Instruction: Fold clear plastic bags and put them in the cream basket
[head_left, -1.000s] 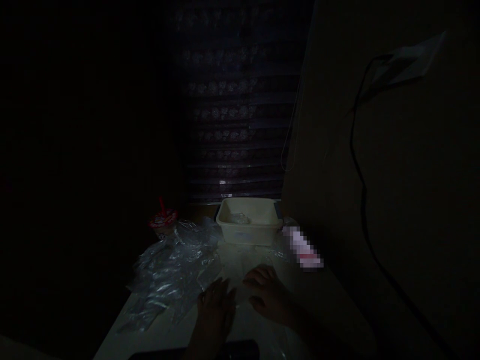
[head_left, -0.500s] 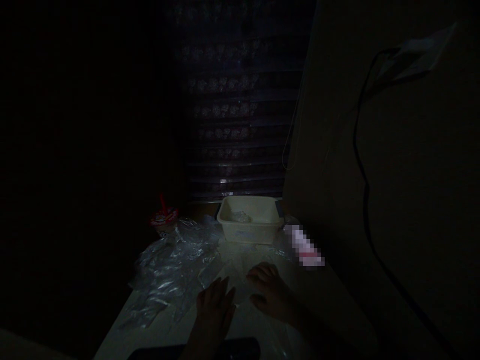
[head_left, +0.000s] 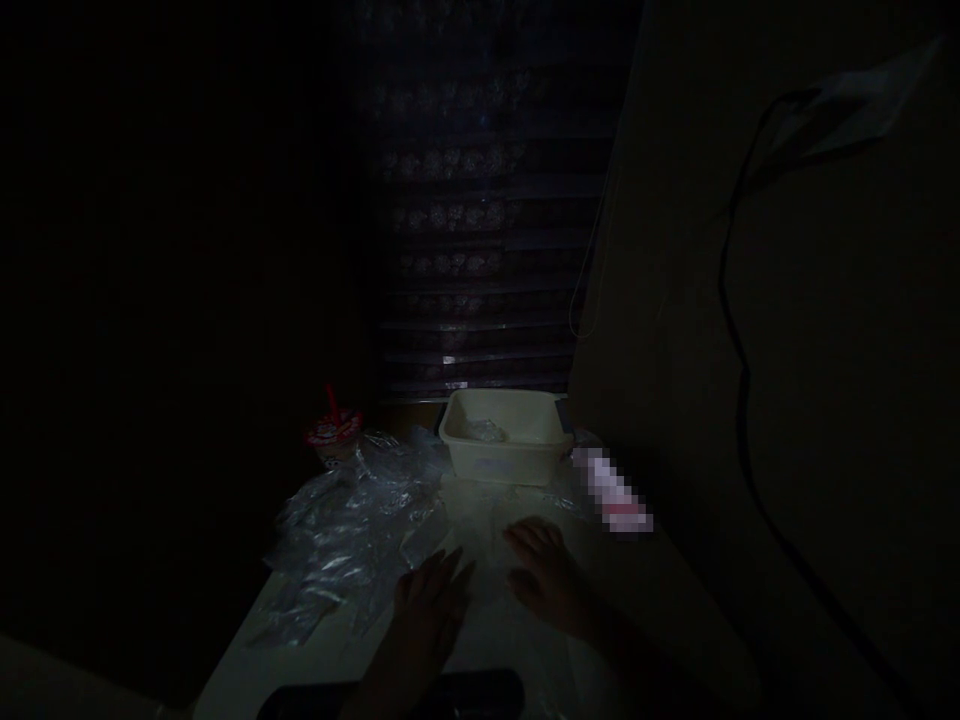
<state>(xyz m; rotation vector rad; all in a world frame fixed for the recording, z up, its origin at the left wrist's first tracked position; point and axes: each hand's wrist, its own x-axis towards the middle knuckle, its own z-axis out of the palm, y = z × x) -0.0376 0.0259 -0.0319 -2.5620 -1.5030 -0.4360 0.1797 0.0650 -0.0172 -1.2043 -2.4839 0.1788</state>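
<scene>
The scene is very dark. My left hand (head_left: 433,598) rests low over the pale table (head_left: 495,650), its fingers stretched forward and apart. To its right, my right hand (head_left: 546,572) is spread with its thumb away from the fingers. A thin clear plastic piece (head_left: 480,530) seems to lie between and ahead of the hands; its edges are hard to make out. A heap of clear plastic bags (head_left: 337,545) covers the table left of my left hand. Beyond the hands stands a cream basin (head_left: 506,465) with a crumpled clear item (head_left: 485,430) inside.
A cup with a red lid and straw (head_left: 335,430) stands at the back left. A blurred pink-white item (head_left: 615,495) lies right of the basin. A dark long object (head_left: 480,692) sits at the near edge. A black cable (head_left: 739,400) hangs along the right wall.
My right hand has shifted slightly to the right, a bit farther from my left hand. The whole view has moved slightly. My left hand stays in nearly the same place.
</scene>
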